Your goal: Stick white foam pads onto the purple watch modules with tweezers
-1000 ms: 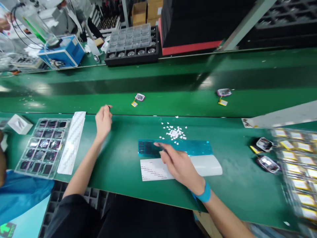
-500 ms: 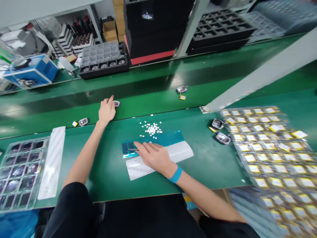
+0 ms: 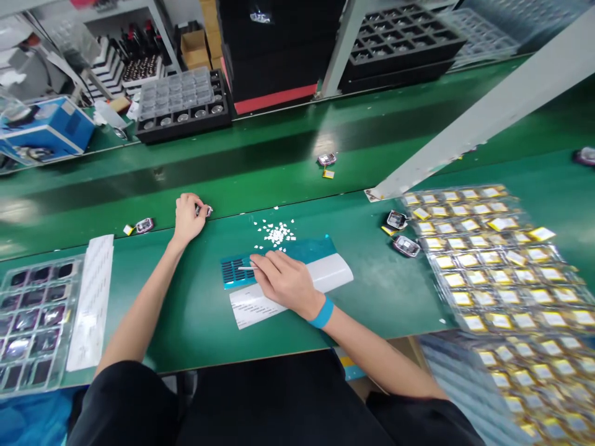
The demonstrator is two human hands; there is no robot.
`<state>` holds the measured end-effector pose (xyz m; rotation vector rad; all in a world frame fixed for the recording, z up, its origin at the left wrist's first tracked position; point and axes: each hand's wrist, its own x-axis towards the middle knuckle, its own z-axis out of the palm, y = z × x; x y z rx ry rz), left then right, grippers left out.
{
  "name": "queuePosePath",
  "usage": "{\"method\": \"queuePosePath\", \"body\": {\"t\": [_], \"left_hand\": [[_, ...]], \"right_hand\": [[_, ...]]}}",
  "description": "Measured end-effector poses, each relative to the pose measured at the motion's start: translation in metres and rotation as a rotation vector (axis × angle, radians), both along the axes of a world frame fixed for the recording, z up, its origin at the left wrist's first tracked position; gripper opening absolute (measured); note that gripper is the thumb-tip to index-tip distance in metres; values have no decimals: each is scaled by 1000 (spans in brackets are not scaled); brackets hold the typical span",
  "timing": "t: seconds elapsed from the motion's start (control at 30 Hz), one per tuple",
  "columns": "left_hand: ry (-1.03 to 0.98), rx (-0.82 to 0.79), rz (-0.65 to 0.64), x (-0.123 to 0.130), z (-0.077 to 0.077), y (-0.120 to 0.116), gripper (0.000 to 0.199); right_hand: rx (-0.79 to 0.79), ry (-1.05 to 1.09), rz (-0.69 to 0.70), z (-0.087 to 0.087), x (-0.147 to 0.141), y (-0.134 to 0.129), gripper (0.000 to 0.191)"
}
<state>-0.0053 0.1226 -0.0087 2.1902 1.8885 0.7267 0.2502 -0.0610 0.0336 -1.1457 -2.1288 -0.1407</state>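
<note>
My left hand [image 3: 188, 220] is at the back edge of the bench with its fingers curled round a small electronic device [image 3: 207, 212]; most of it is hidden. My right hand [image 3: 284, 282] grips slim metal tweezers [image 3: 244, 268], whose tips lie over rows of dark strips on a blue adhesive sheet [image 3: 307, 249]. In front of that sheet, a white printed backing paper [image 3: 255, 308] lies partly under my right hand. Behind the sheet is a scatter of small white pieces [image 3: 277, 234].
Devices with yellow-edged batteries, like one device [image 3: 144, 225], lie on the green strip. Two devices sit beside trays of batteries [image 3: 478, 263] at right. A clear tray of dark screens [image 3: 41, 310] and a white paper strip [image 3: 93, 303] lie left. A white post [image 3: 446, 127] slants across the right.
My left hand has drawn the device nearer the bench edge, and its fingers have closed round it. My right hand stays over the blue sheet with the tweezers. The whole view has shifted slightly.
</note>
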Motion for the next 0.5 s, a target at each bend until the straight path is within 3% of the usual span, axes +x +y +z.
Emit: {"method": "queuePosePath", "body": {"t": [0.2, 0.37, 0.5], "left_hand": [[-64, 44, 77, -2, 4, -33, 17], [-208, 41, 114, -8, 5, -33, 25], [-397, 9, 60, -4, 10, -36, 23]], "right_hand": [[-13, 15, 2, 0, 0, 1, 26], [-45, 30, 8, -1, 1, 1, 25], [-68, 61, 34, -1, 0, 1, 25]]}}
